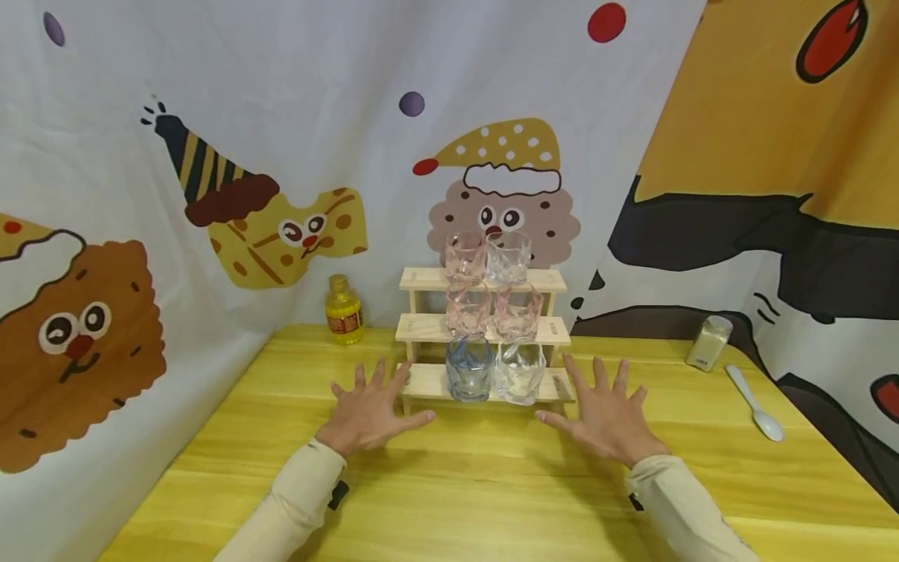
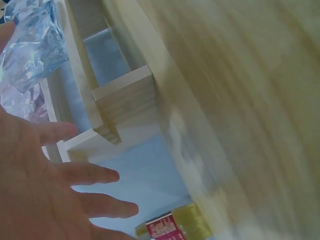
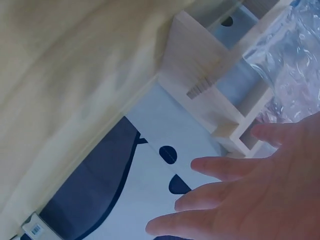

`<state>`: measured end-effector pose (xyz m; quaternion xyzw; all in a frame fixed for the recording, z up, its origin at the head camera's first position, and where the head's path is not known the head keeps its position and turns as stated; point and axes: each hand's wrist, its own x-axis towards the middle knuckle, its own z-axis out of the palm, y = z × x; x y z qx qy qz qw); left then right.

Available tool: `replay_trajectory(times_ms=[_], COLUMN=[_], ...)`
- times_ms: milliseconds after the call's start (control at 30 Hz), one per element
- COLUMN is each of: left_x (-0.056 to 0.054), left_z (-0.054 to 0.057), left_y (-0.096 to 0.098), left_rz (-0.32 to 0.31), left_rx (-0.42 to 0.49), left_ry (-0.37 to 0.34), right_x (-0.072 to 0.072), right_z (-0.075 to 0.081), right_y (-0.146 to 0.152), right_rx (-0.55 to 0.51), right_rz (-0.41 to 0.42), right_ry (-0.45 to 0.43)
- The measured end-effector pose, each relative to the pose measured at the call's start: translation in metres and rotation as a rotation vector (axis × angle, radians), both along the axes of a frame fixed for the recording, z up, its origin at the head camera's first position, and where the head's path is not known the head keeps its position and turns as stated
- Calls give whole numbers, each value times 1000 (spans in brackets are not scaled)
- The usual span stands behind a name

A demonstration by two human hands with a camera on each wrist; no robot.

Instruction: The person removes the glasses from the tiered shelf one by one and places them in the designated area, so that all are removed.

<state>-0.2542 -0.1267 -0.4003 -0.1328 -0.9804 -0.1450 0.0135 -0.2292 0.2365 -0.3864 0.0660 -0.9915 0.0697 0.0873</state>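
A three-step wooden rack [image 1: 421, 380] stands toward the back of the table, two glasses on each step. On the bottom step are a blue glass [image 1: 470, 371] and a clear glass [image 1: 520, 373]. Pink glasses [image 1: 468, 312] fill the middle step; a pink glass [image 1: 465, 257] and another clear glass [image 1: 509, 257] are on top. My left hand [image 1: 372, 410], fingers spread, is by the rack's left front corner. Mirroring it at the right front corner is my right hand [image 1: 605, 410], fingers spread too. Neither hand holds anything; whether fingertips touch the rack I cannot tell.
A yellow bottle [image 1: 344, 312] with a red label stands behind my left hand. At the right lie a small jar [image 1: 709, 343], leaning, and a white spoon [image 1: 755, 406]. A printed cloth [image 1: 337, 78] hangs behind the wooden table [image 1: 477, 492].
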Motion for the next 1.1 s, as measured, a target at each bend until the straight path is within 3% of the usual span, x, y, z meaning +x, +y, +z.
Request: replay_trajectory(times_ms=[367, 600, 833, 1100], left_x=[-14, -20, -26, -33], left_z=[-3, -1, -2, -5], left_y=[-4, -3, 2, 4], left_rz=[-25, -28, -38, -22], left_rx=[164, 291, 315, 288], left_ry=[-91, -145, -157, -160], right_x=[-9, -19, -34, -53], right_z=[20, 33, 45, 67], right_y=[3, 5, 5, -1], right_rx=[-38, -107, -224, -302], right_rz=[32, 102, 188, 220], right_ry=[15, 54, 64, 28])
